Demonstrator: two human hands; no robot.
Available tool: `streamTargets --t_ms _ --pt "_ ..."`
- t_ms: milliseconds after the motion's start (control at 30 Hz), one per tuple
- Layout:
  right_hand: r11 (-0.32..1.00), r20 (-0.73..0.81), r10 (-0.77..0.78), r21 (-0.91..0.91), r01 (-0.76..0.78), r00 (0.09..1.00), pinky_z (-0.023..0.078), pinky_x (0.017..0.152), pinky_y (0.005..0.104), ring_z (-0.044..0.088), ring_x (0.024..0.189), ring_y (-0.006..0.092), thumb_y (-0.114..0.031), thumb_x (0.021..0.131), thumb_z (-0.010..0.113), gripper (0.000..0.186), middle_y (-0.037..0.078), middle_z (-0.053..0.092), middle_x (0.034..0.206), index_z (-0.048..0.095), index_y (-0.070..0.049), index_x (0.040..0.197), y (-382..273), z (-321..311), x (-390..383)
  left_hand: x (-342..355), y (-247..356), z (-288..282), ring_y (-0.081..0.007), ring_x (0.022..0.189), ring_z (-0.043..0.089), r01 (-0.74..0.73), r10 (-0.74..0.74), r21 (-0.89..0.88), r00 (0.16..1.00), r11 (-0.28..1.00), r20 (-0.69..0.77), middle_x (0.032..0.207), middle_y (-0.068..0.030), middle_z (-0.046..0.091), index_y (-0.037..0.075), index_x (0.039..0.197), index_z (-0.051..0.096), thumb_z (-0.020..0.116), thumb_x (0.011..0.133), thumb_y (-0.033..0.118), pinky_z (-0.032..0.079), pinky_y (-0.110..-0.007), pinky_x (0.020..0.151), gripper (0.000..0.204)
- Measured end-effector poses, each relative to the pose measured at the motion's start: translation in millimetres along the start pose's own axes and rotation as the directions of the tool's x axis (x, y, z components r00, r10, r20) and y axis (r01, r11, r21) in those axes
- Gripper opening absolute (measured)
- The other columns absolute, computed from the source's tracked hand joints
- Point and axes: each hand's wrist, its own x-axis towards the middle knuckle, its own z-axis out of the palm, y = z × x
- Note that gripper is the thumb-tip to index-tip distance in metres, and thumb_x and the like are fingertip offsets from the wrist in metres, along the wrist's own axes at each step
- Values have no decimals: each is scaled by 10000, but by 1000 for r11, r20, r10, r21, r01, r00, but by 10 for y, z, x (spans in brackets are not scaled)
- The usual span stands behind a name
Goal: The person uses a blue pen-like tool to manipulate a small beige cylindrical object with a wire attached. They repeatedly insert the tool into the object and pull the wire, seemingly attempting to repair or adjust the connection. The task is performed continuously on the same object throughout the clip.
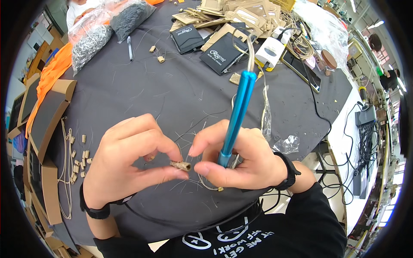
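My left hand [133,159] pinches a small tan braided tube [180,165] between thumb and forefinger, its hollow end toward my right hand. In my right hand [241,159], the fingers close round a tool with a shiny blue handle [239,109] and a bent metal tip, which points up and away from the tube. The right thumb and forefinger are spread a little apart, close to the tube but not clearly touching it. Below lies a thin pale cord [206,185] with a small brass-coloured end. Cut threads are scattered over the dark cloth [142,92].
Several similar tan tubes [81,163] lie at the left beside a looped cord [64,172] and cardboard boxes [47,116]. Farther off are bags of metal parts [90,45], black wallets [221,53], tan flat pieces [254,13], a white charger [270,50] and a phone [303,71].
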Motion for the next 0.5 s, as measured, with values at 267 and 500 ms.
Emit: streamTargets --t_ms 267,500 --pt "998 120 -55 12 54 991 319 353 211 465 375 83 -147 737 592 240 -17 480 542 469 -111 941 49 53 30 -26 -98 -63 -80 486 385 -67 75 -81 992 994 101 556 30 453 96 621 574 784 436 238 272 -207 421 314" --pt "997 101 -80 31 77 992 345 355 219 477 388 93 -158 714 628 264 -9 500 573 480 -111 927 79 48 7 3 -146 18 -61 502 382 177 -103 -471 978 864 180 576 32 465 77 663 587 758 530 197 291 -195 439 248"
